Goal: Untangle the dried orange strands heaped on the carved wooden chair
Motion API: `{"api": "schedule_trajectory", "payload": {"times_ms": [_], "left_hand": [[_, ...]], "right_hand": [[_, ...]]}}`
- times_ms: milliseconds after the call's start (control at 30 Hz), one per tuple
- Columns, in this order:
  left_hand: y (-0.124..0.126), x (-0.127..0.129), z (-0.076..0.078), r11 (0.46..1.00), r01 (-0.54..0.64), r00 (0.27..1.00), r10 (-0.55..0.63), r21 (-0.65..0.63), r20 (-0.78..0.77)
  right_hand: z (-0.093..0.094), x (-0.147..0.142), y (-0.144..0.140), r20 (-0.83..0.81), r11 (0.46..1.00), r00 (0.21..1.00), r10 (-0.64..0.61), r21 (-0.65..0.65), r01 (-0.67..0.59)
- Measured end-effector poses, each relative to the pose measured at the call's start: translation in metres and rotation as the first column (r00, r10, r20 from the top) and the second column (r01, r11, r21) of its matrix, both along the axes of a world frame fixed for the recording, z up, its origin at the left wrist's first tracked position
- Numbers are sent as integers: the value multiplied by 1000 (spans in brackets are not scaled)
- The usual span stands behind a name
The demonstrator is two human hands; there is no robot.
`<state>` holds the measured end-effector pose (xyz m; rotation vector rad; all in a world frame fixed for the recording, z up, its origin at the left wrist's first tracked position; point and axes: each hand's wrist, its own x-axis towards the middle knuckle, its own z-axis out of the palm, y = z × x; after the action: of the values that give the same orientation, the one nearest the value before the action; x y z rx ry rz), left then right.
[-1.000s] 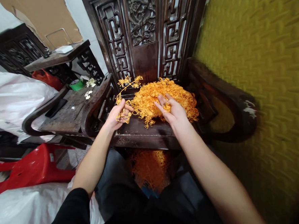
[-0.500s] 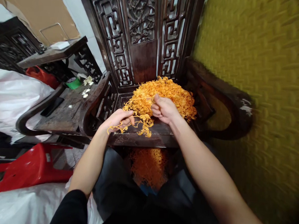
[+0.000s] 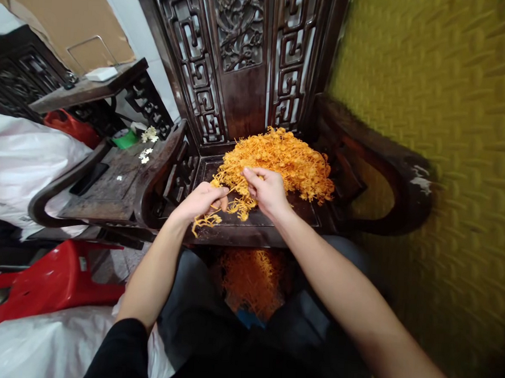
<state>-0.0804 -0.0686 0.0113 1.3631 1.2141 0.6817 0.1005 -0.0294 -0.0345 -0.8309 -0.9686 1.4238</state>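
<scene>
- Carved dark wooden chair [image 3: 243, 68]: standing against a pale wall, its fretwork back rising upright; its worn seat is serving as the work surface.
- Yellow quilted panel [image 3: 444, 138]: filling the room to the right of the chair, just beside the chair's curved armrest.
- Second dark chair [image 3: 107, 186]: sitting immediately left of the carved chair, armrests touching or nearly so; small white flowers [image 3: 145, 155] are lying on its seat, with a green object [image 3: 125, 140] behind them.
- Red plastic stool [image 3: 45, 287]: lying low, left of and nearer than the carved chair, above a white plastic sheet [image 3: 33, 349].
- Cardboard sheet [image 3: 66, 12]: leaning on the wall, left of the chair back.
- Heap of orange plastic sprigs [image 3: 280, 159]: resting on the chair seat, toward the backrest.
- Further orange sprigs [image 3: 251, 280]: lying under the chair's front edge, between the person's knees.
- Left hand [image 3: 200, 200]: hovering over the front left of the chair seat, fingers pinched shut on an orange strand [image 3: 217, 207] that is dangling past the seat's edge.
- Right hand [image 3: 267, 190]: working at the heap's near edge, fingertips closed narrowly on the other end of that strand, touching the heap.
</scene>
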Motion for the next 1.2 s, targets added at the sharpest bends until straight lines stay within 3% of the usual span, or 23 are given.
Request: {"api": "schedule_trajectory", "payload": {"times_ms": [133,233,367,500,600,733,833,900,1067,1200], "left_hand": [[-3,-6,7,999,-11,995,6,49,96],[0,-17,7,987,-145,964,126,66,236],[10,-19,-3,958,-285,933,271,25,238],[12,-8,-8,972,-233,951,228,1,210],[8,4,-7,985,-172,971,172,-13,167],[6,11,-2,978,-207,969,200,38,142],[5,5,4,950,-306,928,283,63,245],[3,-1,8,957,-289,906,263,31,330],[-2,-2,9,998,-41,904,56,-46,423],[-4,8,6,997,39,915,-10,-62,402]], "right_hand": [[-1,30,31,-49,954,957,-287,-104,281],[1,61,45,-40,921,925,-379,-116,372],[3,65,20,104,973,975,-194,144,179],[9,40,-13,407,943,907,-106,332,-39],[12,28,-16,427,940,899,-95,336,-60],[12,38,8,243,955,947,-208,259,144],[13,67,36,116,913,912,-394,165,373],[16,82,45,3,887,888,-460,35,460],[18,72,24,-4,974,974,-225,-19,225],[17,50,7,-24,999,1000,-20,-40,19]]}}
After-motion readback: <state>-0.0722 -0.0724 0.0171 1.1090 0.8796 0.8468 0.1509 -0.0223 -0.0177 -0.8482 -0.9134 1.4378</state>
